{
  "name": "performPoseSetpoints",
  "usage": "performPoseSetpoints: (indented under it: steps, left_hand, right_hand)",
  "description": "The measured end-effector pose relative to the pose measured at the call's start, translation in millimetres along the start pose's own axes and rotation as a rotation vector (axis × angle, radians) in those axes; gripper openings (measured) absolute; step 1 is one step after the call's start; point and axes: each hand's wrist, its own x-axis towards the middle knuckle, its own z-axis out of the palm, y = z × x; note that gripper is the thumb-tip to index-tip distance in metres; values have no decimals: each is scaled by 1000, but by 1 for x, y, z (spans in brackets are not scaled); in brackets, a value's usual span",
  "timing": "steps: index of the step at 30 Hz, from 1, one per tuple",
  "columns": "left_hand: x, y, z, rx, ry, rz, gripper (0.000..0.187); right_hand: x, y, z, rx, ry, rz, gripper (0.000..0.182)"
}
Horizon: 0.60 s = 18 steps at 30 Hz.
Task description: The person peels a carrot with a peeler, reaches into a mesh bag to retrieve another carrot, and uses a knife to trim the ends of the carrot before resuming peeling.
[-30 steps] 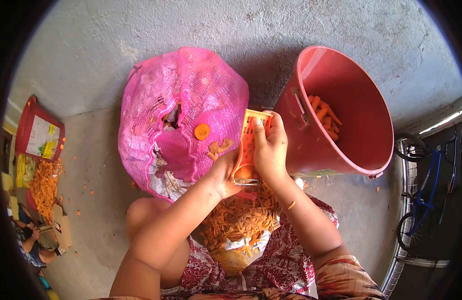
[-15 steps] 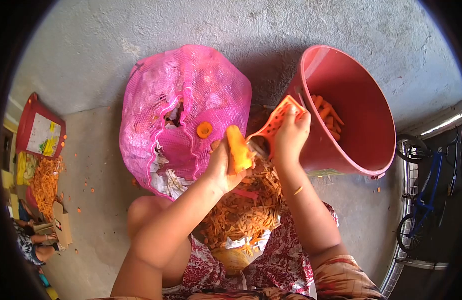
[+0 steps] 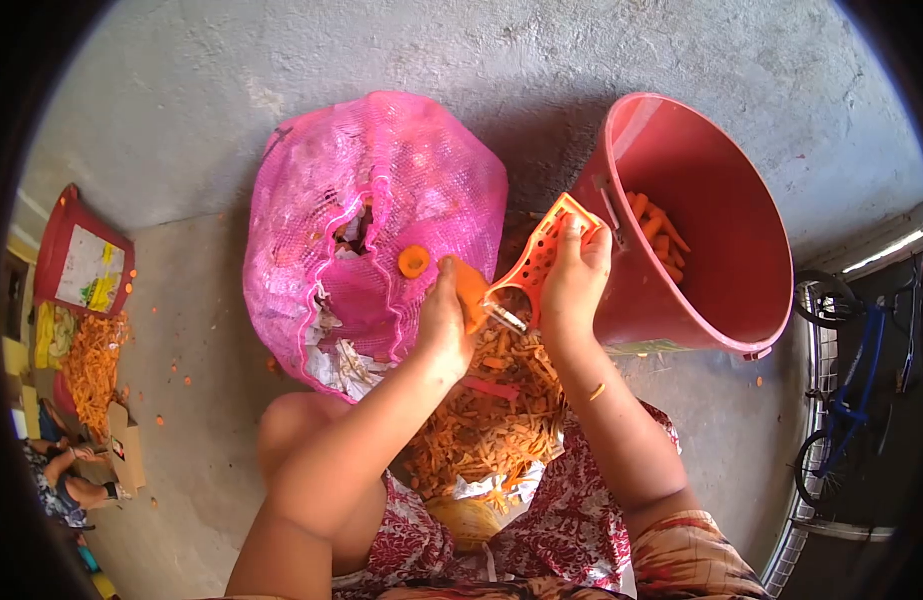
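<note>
My left hand (image 3: 444,325) is wrapped round a carrot (image 3: 470,292), held tilted in front of me. In my right hand (image 3: 576,275) is an orange peeler (image 3: 537,258) with holes in its handle; its metal blade lies right beside the carrot's lower end. Below both hands spreads a heap of carrot peelings (image 3: 502,425) between my legs. A pink mesh sack (image 3: 432,180) stands behind my left hand, with a round carrot slice (image 3: 414,261) on it. Close by my right hand, a red bucket (image 3: 722,190) leans toward me with several peeled carrots (image 3: 659,232) inside.
A grey wall (image 3: 542,50) rises behind the sack and bucket. On the far left are another red bucket (image 3: 67,235), a pile of orange peelings (image 3: 90,365), a cardboard box (image 3: 127,448) and another person (image 3: 72,480). A blue bicycle (image 3: 862,370) stands at the right.
My left hand has turned the carrot, so its brighter peeled face no longer shows. The peeler has tilted, and its blade now shows beside the carrot's lower end.
</note>
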Motion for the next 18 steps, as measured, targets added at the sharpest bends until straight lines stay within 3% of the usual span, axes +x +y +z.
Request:
performPoseSetpoints:
  steps: [4, 7, 8, 10, 11, 12, 14, 18]
  left_hand:
    - [-17, 1, 20, -56, 60, 8, 35]
    - [-12, -2, 14, -97, -14, 8, 36]
    - [-12, -2, 13, -95, -29, 10, 36]
    - [-15, -2, 20, -80, 80, 47, 37]
    - [-16, -1, 22, -73, 134, 66, 37]
    - [-15, -2, 21, -93, 155, 73, 37]
    - [-12, -5, 19, -136, 191, 85, 38]
    - [-18, 0, 15, -131, 62, -7, 40]
  right_hand:
    - [-11, 1, 7, -106, -38, -97, 15]
    - [-11, 7, 11, 51, -34, -68, 13]
    - [-6, 12, 8, -31, 12, -118, 13]
    - [19, 25, -4, -197, 102, -219, 11]
    - [33, 34, -9, -24, 149, -218, 11]
    - [25, 4, -8, 107, 139, -36, 14]
    - [17, 0, -8, -51, 81, -73, 14]
    - [-14, 9, 7, -110, -18, -206, 17]
